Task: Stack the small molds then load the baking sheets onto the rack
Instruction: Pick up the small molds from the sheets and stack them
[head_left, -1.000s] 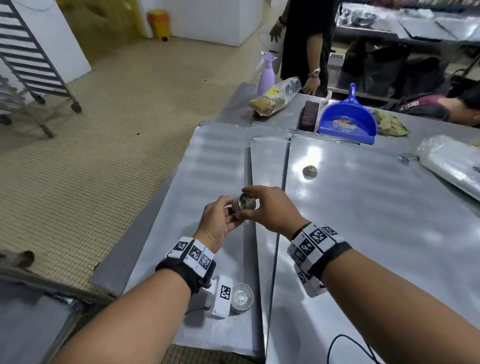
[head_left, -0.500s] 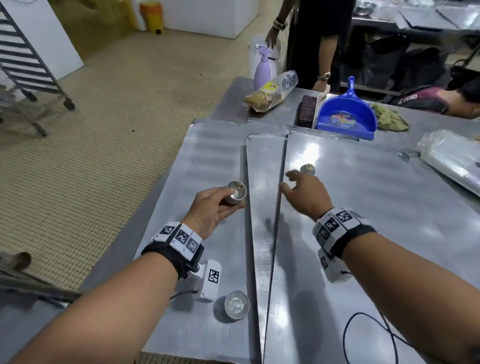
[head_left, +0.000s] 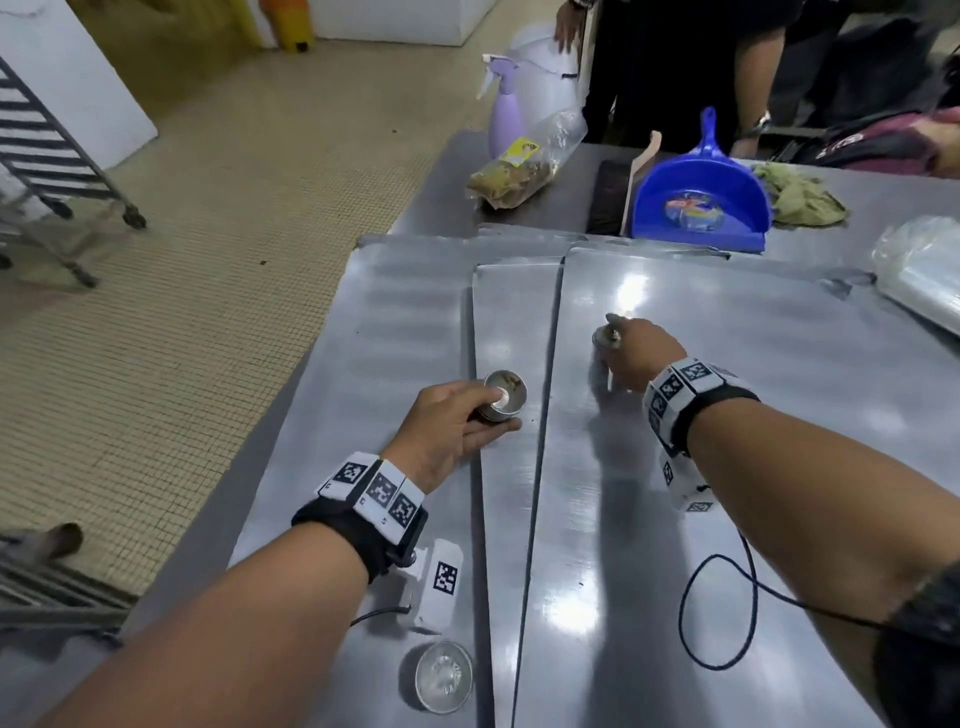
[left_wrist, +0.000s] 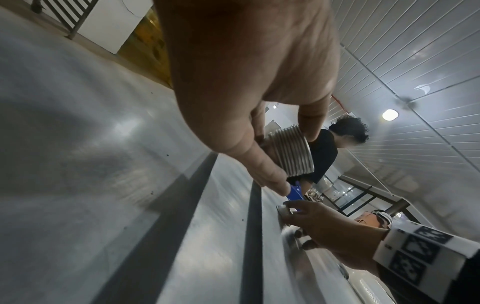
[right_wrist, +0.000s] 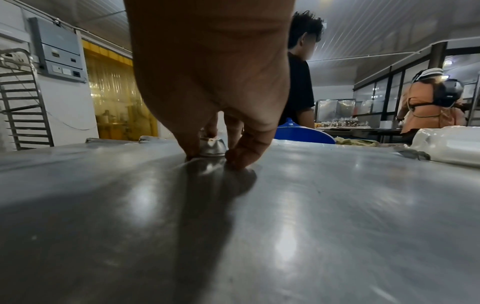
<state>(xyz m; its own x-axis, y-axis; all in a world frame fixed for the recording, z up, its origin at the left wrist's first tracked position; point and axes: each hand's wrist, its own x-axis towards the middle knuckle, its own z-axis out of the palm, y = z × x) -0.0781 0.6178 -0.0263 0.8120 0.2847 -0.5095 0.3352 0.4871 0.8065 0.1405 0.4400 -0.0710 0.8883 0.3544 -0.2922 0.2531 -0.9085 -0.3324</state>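
Observation:
My left hand grips a stack of small metal molds, thumb over the rim; the left wrist view shows the nested ribs of the stack. My right hand reaches out over the right baking sheet and pinches a single small mold that sits on the sheet. Another small mold stands alone near the front edge of the left baking sheet. A narrow strip of a middle baking sheet shows between them.
A blue dustpan, brush, purple spray bottle, a bag of crumbs and a green cloth lie at the table's far end. A plastic roll lies at right. A wheeled rack stands at left. A person stands behind the table.
My right hand left the stack and reached forward to the lone mold on the right sheet, now pinching it. The left hand kept the stack and drew slightly left.

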